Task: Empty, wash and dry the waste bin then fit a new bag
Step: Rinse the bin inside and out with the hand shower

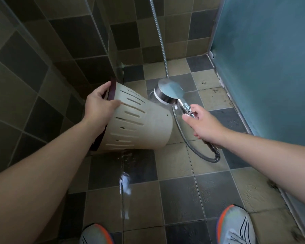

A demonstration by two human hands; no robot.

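Note:
A cream plastic waste bin [143, 125] with slotted sides and a dark red rim is tipped on its side above the tiled floor, its base pointing right. My left hand [99, 106] grips the rim, fingers curled over its edge. My right hand [202, 124] holds the chrome handle of a shower head [167, 94], whose face points down-left at the bin's base. Its metal hose [188, 141] loops along the floor and climbs the wall. Water runs down the floor [125, 182] below the bin.
Dark and beige tiled walls [60, 50] close in on the left and behind. A blue frosted panel [264, 59] stands on the right. A floor drain [151, 93] sits behind the shower head. My two shoes [236, 226] are at the bottom edge.

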